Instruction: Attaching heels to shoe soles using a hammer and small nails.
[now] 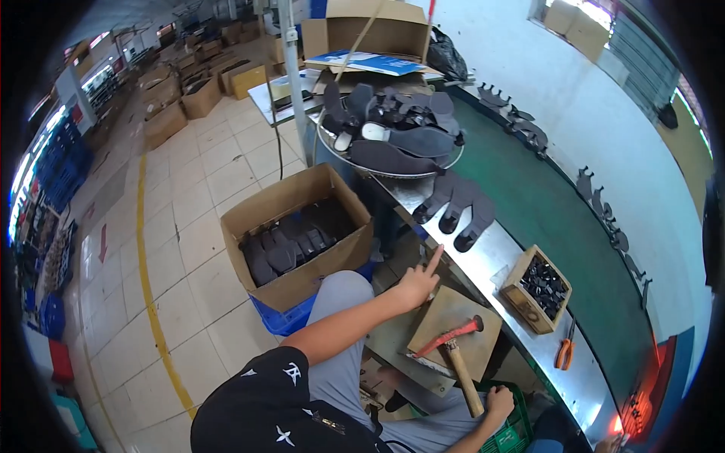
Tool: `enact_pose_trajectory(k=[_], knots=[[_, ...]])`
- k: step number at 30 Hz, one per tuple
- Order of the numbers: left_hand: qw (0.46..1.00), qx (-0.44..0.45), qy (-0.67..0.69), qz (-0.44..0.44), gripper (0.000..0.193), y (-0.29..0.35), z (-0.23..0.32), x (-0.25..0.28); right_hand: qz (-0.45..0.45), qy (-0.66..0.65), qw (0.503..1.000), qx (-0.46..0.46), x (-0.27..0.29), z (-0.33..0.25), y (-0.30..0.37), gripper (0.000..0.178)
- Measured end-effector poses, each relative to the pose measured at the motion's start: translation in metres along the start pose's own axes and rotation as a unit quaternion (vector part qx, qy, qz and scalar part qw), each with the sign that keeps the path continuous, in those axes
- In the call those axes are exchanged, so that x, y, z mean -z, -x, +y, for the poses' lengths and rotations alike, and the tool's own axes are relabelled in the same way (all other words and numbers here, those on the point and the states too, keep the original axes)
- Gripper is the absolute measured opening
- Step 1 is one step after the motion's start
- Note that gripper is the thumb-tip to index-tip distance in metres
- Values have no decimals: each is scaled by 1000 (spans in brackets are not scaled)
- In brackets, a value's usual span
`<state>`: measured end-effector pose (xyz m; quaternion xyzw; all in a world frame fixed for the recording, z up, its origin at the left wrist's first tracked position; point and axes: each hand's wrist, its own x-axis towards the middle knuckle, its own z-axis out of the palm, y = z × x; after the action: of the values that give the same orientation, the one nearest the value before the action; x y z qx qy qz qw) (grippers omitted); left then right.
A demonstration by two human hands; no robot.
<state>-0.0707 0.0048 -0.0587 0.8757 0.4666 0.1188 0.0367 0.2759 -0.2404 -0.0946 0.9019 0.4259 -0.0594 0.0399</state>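
From where I stand, with the wooden block as clock centre and twelve directly away from the seated person, the green conveyor belt stretches from twelve round to three. The metal bench runs along its near side. A cardboard box of dark pieces sits at ten; a rimmed basket, heaped with dark soles, is nearer twelve. The wooden block itself carries a red-headed hammer, its handle pointing to five. Three loose soles lie side by side on the bench at twelve. A wooden tray of small black parts is at two. On the block lies that hammer. The left hand, at eleven, has its index finger stretched toward the loose soles, grasping nothing. The right hand, at five, is loosely curled near the hammer's handle; I can't tell whether it grips anything. Orange-handled pliers lie at three.
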Motion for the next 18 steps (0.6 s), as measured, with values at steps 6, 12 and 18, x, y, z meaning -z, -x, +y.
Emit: enact_pose_trajectory(k=[6, 12, 18], knots=[[1000, 5, 6, -14, 34, 3, -1, -1, 11, 4, 1000, -4, 0, -4, 0, 30], [1000, -2, 3, -7, 32, 2, 1, 1, -6, -3, 1000, -11, 8, -7, 4, 29], [1000, -14, 12, -5, 30, -1, 1, 0, 7, 5, 1000, 12, 2, -1, 0, 29]])
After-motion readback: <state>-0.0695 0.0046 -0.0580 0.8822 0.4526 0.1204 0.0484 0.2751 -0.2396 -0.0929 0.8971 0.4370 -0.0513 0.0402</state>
